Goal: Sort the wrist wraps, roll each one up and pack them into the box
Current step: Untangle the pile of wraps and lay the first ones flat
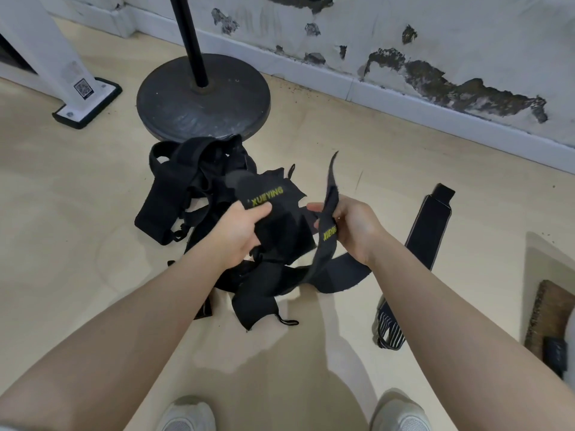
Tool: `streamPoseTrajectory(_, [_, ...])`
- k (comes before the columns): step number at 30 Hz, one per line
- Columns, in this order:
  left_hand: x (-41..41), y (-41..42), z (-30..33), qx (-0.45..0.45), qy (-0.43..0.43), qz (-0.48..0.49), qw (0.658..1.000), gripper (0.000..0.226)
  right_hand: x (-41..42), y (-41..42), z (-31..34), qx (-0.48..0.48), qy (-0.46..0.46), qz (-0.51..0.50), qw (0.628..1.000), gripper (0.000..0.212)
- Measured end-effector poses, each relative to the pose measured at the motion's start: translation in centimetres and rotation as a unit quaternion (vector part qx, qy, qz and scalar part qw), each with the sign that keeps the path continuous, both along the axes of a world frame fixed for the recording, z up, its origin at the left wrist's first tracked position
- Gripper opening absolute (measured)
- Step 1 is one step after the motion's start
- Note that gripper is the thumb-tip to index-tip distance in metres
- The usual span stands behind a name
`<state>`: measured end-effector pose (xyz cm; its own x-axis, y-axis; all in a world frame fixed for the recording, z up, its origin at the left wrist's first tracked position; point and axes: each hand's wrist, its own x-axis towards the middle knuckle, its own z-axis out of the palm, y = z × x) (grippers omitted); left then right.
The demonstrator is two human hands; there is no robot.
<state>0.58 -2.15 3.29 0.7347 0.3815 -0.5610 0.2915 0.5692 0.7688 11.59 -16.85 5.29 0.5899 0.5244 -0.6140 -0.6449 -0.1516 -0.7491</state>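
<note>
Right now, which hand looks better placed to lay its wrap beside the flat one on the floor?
The right hand, probably. It grips a strap printed XUEYING and sits nearer the flat wrap lying to its right. The left hand holds another wrap over the black pile.

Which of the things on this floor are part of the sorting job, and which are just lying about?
Part of the job:
wrist wrap held by left hand
strap held by right hand
tangled pile
flat wrap
striped wrap

Just lying about:
stand base
white post foot
brush
</note>
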Motion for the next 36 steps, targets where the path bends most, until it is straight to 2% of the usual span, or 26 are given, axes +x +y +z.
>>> streamPoseTrajectory(2, [0.8, 0.9, 0.8, -0.027, -0.04, 0.063, 0.997, 0.034, -0.2, 0.1, 0.1, 0.009, 0.004, 0.04, 0.999, 0.028])
streamPoseTrajectory(4, [1.5, 1.3, 1.3, -0.065, -0.063, 0.1, 0.991, 0.033, -0.4, 0.5, 0.1, -0.003, -0.033, 0.082, 0.996, 0.021])
streamPoseTrajectory(8, [1.8, 0.6, 1.6, -0.106, -0.09, 0.073, 0.988, 0.041, -0.6, 0.9, -0.4, -0.022, -0.182, 0.114, 0.976, 0.016])
streamPoseTrajectory(10, [1.7, 0.8, 1.4, -0.108, -0.111, 0.068, 0.986, 0.043, -0.5, 0.7, -0.7, -0.006, -0.209, 0.115, 0.971, 0.012])
streamPoseTrajectory(12, [1.5, 1.0, 1.5, -0.115, -0.118, 0.07, 0.984, 0.044, -0.4, 0.4, -1.1, 0.06, -0.174, 0.132, 0.974, 0.006])
streamPoseTrajectory(15, [1.4, 0.9, 1.4, -0.115, -0.115, 0.078, 0.984, 0.04, -0.3, 0.1, -1.6, 0.188, -0.067, 0.163, 0.966, 0.024])
streamPoseTrajectory(17, [1.6, 0.8, 1.4, -0.115, -0.106, 0.097, 0.983, 0.034, -0.3, 0.0, -1.8, 0.227, -0.026, 0.173, 0.958, 0.035])
streamPoseTrajectory(19, [1.8, 0.5, 1.4, -0.112, -0.099, 0.113, 0.982, 0.029, 0.0, -0.2, -1.8, 0.237, -0.004, 0.17, 0.957, 0.036])
streamPoseTrajectory(21, [1.9, 0.4, 1.3, -0.114, -0.092, 0.113, 0.983, 0.032, 0.2, -0.2, -1.4, 0.203, -0.018, 0.162, 0.966, 0.026])
streamPoseTrajectory(23, [2.0, 0.5, 1.2, -0.124, -0.085, 0.113, 0.982, 0.038, 0.4, 0.3, -0.8, 0.121, -0.075, 0.155, 0.978, 0.009])
streamPoseTrajectory(25, [2.0, 1.0, 1.4, -0.141, -0.083, 0.116, 0.98, 0.044, 0.2, 0.9, -0.5, 0.003, -0.16, 0.16, 0.974, 0.015])
streamPoseTrajectory(27, [2.0, 1.4, 1.7, -0.13, -0.081, 0.105, 0.983, 0.045, -0.3, 1.5, -0.2, -0.086, -0.234, 0.179, 0.952, 0.008])
streamPoseTrajectory(29, [2.0, 1.6, 1.8, -0.097, -0.083, 0.086, 0.988, 0.041, -0.8, 1.9, -0.6, -0.152, -0.323, 0.189, 0.915, 0.017])
streamPoseTrajectory(31, [2.0, 1.6, 1.9, -0.075, -0.086, 0.072, 0.991, 0.038, -1.2, 2.2, -0.9, -0.216, -0.436, 0.182, 0.854, 0.022])
streamPoseTrajectory(33, [2.0, 1.7, 2.1, -0.067, -0.089, 0.077, 0.991, 0.035, -1.7, 2.5, -0.7, -0.234, -0.52, 0.183, 0.801, 0.02])
streamPoseTrajectory(34, [2.0, 1.8, 2.0, -0.067, -0.085, 0.085, 0.991, 0.033, -1.9, 2.6, -0.7, -0.208, -0.527, 0.187, 0.803, 0.016])
streamPoseTrajectory(36, [2.1, 2.0, 1.6, -0.076, -0.07, 0.116, 0.988, 0.03, -2.1, 2.7, -0.5, -0.087, -0.467, 0.197, 0.858, 0.012])
